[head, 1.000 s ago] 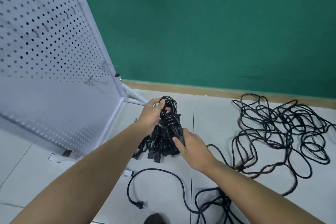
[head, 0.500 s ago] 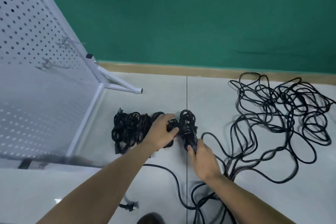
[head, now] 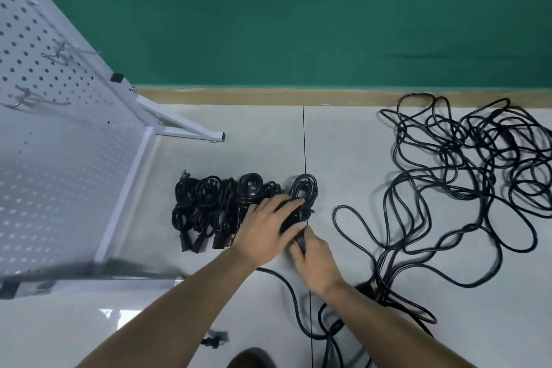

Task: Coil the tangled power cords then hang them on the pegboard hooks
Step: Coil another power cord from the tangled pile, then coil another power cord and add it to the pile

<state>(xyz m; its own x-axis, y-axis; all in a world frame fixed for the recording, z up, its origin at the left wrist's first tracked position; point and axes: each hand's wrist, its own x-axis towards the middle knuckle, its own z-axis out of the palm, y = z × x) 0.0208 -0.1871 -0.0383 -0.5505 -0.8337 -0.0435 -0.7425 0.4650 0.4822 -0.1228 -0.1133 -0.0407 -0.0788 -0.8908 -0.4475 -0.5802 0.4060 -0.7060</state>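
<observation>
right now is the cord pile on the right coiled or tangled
Tangled: the cord pile sprawls in loose, crossing loops across the floor.

A green wall (head: 298,9) meets a tan baseboard (head: 268,96) above glossy pale floor tiles (head: 343,143).

Left hand (head: 267,228), right hand (head: 315,258), apparently round coiled cord (head: 305,188)
</observation>
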